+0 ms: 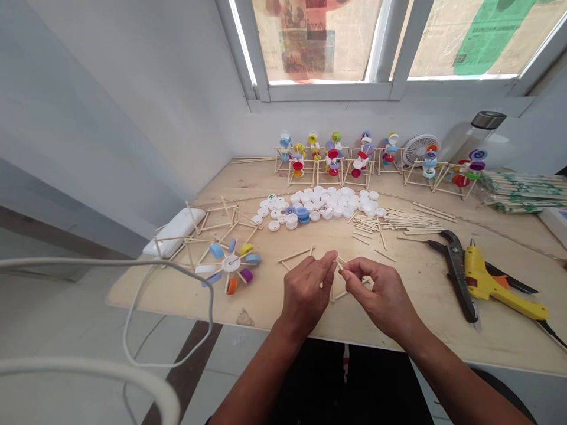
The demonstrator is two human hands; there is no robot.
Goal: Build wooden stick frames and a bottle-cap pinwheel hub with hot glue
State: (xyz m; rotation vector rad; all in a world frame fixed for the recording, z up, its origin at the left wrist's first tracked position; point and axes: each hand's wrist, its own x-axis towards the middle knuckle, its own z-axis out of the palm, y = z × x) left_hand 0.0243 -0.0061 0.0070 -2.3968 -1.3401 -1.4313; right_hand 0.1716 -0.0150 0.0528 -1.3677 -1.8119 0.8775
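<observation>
Near the table's front edge my left hand pinches thin wooden sticks between thumb and forefinger. My right hand is closed with its fingertips on a short wooden stick, close to the left fingertips. Where the sticks meet is partly hidden by the fingers. Joined wooden sticks lie just beyond my left hand, and more sticks show on the table between and under the hands. To the left lies a wheel of colored bottle caps on stick spokes.
White bottle caps and a pile of loose sticks lie beyond the hands. A yellow glue gun and a black-handled cutter are at right. Small cap-wheel models line the wall. Stick frames and a white cable are at left.
</observation>
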